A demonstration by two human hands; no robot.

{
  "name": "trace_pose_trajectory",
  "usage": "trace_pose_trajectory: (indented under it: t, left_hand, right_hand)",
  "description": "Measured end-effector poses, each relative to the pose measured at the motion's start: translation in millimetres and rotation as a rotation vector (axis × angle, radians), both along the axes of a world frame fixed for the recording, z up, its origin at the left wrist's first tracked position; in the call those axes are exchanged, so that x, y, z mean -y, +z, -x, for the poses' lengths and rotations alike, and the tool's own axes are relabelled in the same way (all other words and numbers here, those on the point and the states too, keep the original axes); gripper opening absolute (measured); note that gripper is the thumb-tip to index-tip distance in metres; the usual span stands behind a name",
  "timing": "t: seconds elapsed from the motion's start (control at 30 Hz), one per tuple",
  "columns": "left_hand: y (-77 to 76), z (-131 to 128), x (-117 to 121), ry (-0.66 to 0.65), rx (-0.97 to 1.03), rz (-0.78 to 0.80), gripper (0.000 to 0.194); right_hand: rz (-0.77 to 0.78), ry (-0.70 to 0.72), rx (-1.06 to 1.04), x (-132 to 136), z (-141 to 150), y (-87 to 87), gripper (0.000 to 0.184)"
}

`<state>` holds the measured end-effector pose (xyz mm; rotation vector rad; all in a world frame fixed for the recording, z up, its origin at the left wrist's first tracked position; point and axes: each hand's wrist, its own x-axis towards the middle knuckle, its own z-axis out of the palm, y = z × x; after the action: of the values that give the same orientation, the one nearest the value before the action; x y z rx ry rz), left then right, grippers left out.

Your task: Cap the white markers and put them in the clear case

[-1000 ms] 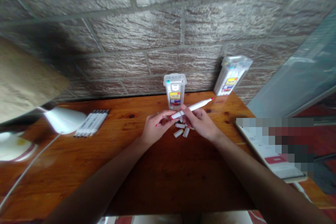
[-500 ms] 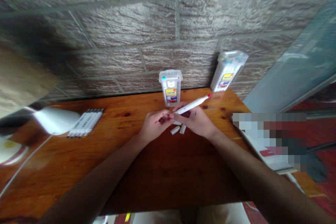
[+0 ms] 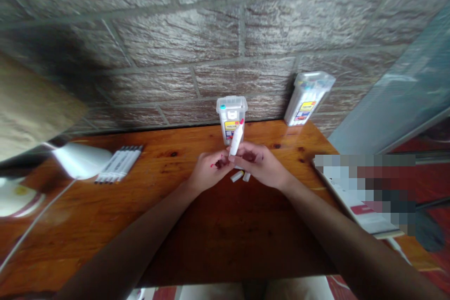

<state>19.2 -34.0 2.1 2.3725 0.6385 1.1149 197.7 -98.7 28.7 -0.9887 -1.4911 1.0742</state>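
A white marker point(image 3: 236, 142) with a red tip stands nearly upright between my two hands, tip uppermost. Its lower end is pinched at the fingertips, where my left hand point(image 3: 211, 168) and my right hand point(image 3: 263, 166) meet. Both hands are closed, and red ink marks show on the left one. Fingers partly cover the marker's base. Just under the hands lie a small white cap point(image 3: 237, 176) with a yellow edge and another white cap point(image 3: 246, 176). Behind the marker is a clear plastic marker case point(image 3: 227, 115) with a blue-ended marker inside.
A second marker case point(image 3: 305, 101) leans by the wall at back right. Several white markers point(image 3: 119, 164) lie in a row at left, beside a white lamp-like object point(image 3: 82, 159) with a cord. A blurred-out flat item point(image 3: 365, 215) rests at the table's right edge.
The marker has swung from slanting up to the right to nearly upright, now in front of the clear case. Both hands stay together in about the same place.
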Motion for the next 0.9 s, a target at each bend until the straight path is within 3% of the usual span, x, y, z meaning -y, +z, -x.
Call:
trace_pose_trajectory:
  t: [0.17,0.37,0.53,0.67,0.77,0.9]
  left_hand:
    - [-3.0,0,0,0.009,-0.026,0.009,0.027]
    - [-6.4,0,-3,-0.014,-0.010,0.092,0.021]
    - [-3.4,0,-3,-0.002,-0.030,0.059,0.016]
    - [4.4,3,-2,-0.052,0.040,-0.018,0.036]
    - [8.7,4,-2,-0.046,0.120,-0.031,0.041]
    - [12.9,4,2,-0.022,0.225,0.039,0.025]
  right_hand:
    - [-0.032,-0.035,0.081,-2,-2,-4.0,0.032]
    - [-0.160,-0.188,0.258,-1,-5,-1.8,0.030]
    - [-0.229,-0.239,0.371,1,-3,2.8,0.027]
    - [-0.238,-0.271,0.415,1,-3,4.8,0.021]
    - [-0.276,-0.280,0.474,2,-4,4.7,0.019]
    - [-0.371,-0.182,0.594,3,-1,-1.1,0.015]
